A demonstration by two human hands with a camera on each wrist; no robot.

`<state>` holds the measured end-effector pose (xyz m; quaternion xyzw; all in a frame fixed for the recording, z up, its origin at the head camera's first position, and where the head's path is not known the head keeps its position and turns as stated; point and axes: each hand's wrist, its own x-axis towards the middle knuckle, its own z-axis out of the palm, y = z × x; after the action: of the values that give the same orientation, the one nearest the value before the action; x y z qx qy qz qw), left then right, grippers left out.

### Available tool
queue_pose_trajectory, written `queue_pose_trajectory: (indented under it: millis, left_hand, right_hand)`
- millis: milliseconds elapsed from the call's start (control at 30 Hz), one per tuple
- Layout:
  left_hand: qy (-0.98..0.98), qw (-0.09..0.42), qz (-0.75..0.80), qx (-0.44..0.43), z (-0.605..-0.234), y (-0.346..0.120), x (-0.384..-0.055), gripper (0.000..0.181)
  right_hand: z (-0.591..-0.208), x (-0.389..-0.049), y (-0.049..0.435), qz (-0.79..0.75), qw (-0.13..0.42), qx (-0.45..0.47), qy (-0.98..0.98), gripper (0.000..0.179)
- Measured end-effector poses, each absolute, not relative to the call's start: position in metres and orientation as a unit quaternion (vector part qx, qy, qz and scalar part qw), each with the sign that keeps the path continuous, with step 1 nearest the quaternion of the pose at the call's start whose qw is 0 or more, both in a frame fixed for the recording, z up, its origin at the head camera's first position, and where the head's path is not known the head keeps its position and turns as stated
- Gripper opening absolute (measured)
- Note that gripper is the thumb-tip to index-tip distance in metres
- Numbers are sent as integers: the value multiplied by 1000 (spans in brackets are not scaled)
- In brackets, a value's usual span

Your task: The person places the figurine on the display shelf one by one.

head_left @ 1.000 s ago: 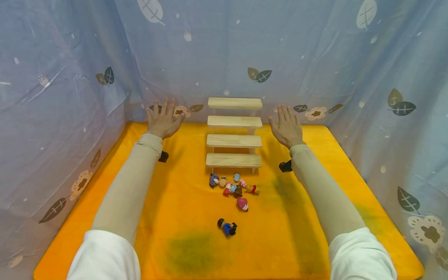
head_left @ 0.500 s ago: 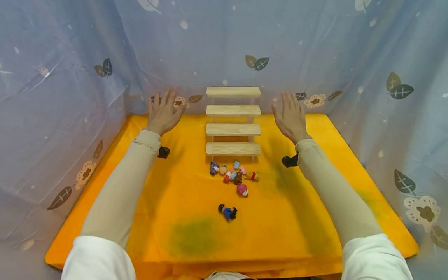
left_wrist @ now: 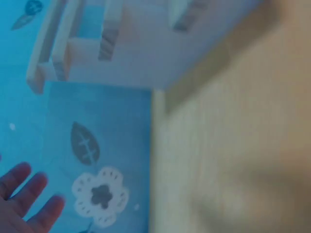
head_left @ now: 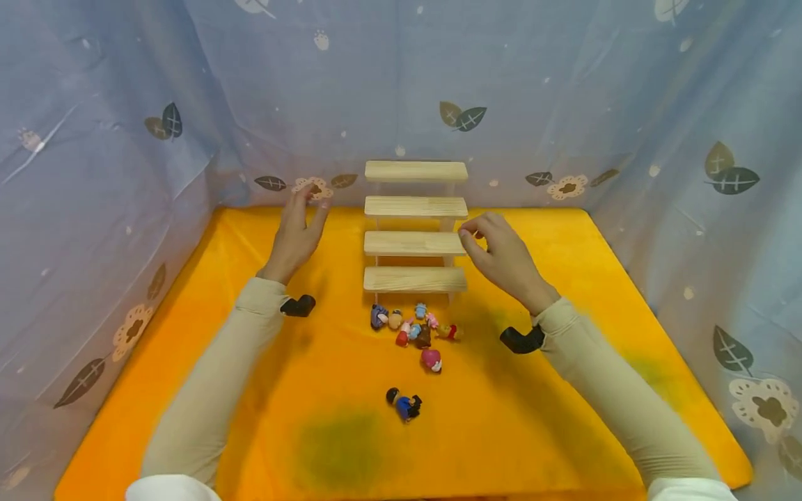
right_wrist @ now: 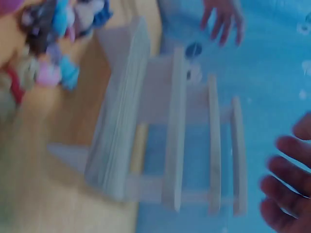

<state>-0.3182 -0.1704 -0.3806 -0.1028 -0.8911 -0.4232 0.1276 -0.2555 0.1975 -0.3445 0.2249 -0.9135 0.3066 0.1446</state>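
A wooden step stand (head_left: 415, 242) with several pale shelves stands at the back middle of an orange cloth. My left hand (head_left: 293, 235) hovers to its left, fingers relaxed, holding nothing. To the right of the stand is my right hand (head_left: 506, 259), its fingers loosely bent and its fingertips overlapping the shelf ends in the head view. The right wrist view shows those fingers (right_wrist: 284, 182) apart from the shelves, with nothing between them. In front of the stand lies a cluster of small toy figures (head_left: 422, 337). Closer to me are a magenta figure (head_left: 431, 360) and a blue-clad figure (head_left: 407, 406).
Blue curtains (head_left: 401, 83) printed with leaves and flowers enclose the back and both sides. The orange cloth (head_left: 501, 431) spreads beneath everything, with greenish patches. Black mounts (head_left: 297, 306) stick out under the wrists.
Both hands were flat with fingers stretched forward; now their fingers have bent. The right hand has moved inward and lower, toward the stand. The head view shifted slightly; the toys stayed put.
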Motion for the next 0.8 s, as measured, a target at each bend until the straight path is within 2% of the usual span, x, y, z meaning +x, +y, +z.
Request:
queue_pose_trajectory:
  millis: [233,367,600,800]
  left_hand:
    - [-838,46,-534,-101,-406,-159,-318,42]
    - [-816,21,-567,-114,-418,-148,-319,37]
    - [-793,-8,-593,-139,-434,-134,-318,37]
    - [-784,-30,-603,-142,-441,-129,-320,40]
  right_hand:
    - [-358,-248,158,297,10,307,-904,24]
    - [-372,-249,136,249,-48,357,-899,23]
    - [-400,-241,104,173,-96,441,-875,26]
    - [-415,-239,87,110,-93,472,-870,28]
